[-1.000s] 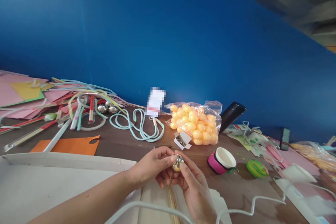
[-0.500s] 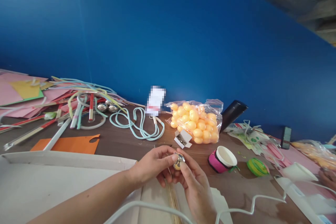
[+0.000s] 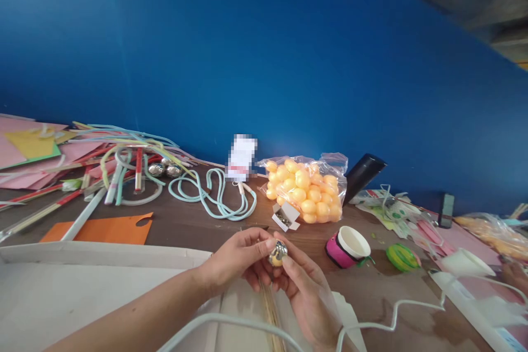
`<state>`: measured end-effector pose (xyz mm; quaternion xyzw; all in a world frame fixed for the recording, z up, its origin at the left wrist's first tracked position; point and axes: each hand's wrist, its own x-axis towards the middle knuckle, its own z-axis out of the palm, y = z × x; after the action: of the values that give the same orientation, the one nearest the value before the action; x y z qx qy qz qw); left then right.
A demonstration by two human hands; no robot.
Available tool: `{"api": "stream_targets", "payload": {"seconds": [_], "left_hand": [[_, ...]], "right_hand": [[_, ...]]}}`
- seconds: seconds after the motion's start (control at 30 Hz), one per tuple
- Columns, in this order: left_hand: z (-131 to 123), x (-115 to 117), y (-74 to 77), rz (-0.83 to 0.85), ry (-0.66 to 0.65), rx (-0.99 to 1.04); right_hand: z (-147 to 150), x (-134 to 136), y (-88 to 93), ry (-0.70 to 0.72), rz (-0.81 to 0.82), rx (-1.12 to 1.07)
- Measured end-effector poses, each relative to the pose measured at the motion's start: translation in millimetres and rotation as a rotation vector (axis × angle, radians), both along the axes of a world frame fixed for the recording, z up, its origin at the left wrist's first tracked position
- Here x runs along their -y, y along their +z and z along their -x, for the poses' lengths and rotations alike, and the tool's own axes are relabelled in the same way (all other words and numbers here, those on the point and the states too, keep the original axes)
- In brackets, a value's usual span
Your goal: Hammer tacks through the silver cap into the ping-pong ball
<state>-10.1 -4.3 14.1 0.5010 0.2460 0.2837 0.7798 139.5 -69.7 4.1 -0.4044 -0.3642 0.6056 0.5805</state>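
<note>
A small shiny silver ball [image 3: 278,252] is held up between both hands at the lower middle of the view. My left hand [image 3: 237,258] pinches it from the left, thumb lying along its upper side. From the right, my right hand [image 3: 307,289] grips the same ball, with its thumb on the front face and curled fingers behind. Below the hands lie thin wooden sticks [image 3: 272,319] on pale card. Just beyond them stands a small open white box [image 3: 285,216] with tiny metal pieces in it.
Behind are a bag of orange balls [image 3: 305,190], a black cylinder [image 3: 365,176] and a blue lanyard [image 3: 212,201]. Several silver balls [image 3: 165,168] lie among straws at left. A pink-wrapped cup [image 3: 344,250] and green tape [image 3: 402,257] sit right. White cord [image 3: 231,322] crosses the foreground.
The view has shifted slightly. Both hands still hold the silver ball, which appears slightly turned, with its position between the fingers nearly the same.
</note>
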Motion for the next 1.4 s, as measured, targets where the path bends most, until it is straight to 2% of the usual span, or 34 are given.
{"api": "stream_targets", "payload": {"seconds": [0.2,0.37,0.5,0.63,0.73,0.83,0.93,1.13,1.4], "left_hand": [[0,0,1.0,0.015,-0.013,0.006],[0,0,1.6,0.018,-0.011,-0.020],[-4,1,-1.8,-0.055,0.099,-0.110],[-6,5,-8.4,-0.214,0.324,-0.177],[-5,8,-9.9,-0.450,0.439,-0.236],[-4,10,-8.9,-0.686,0.462,-0.279],[-3,11,-8.7,-0.784,0.450,-0.288],[-3,12,-9.6,-0.833,0.479,-0.355],[-4,11,-9.8,-0.697,0.450,-0.358]], "right_hand": [[-1,0,2.8,-0.031,0.017,0.118],[6,-1,6.6,-0.116,0.013,0.186],[6,-2,4.2,-0.114,0.018,0.198],[3,-3,3.3,-0.138,0.018,0.213],[3,-3,5.4,-0.165,-0.002,0.238],[3,-3,6.5,-0.207,-0.018,0.279],[3,-2,6.2,-0.237,-0.034,0.308],[4,-1,6.9,-0.287,-0.091,0.411],[4,2,5.5,-0.329,-0.109,0.511]]}}
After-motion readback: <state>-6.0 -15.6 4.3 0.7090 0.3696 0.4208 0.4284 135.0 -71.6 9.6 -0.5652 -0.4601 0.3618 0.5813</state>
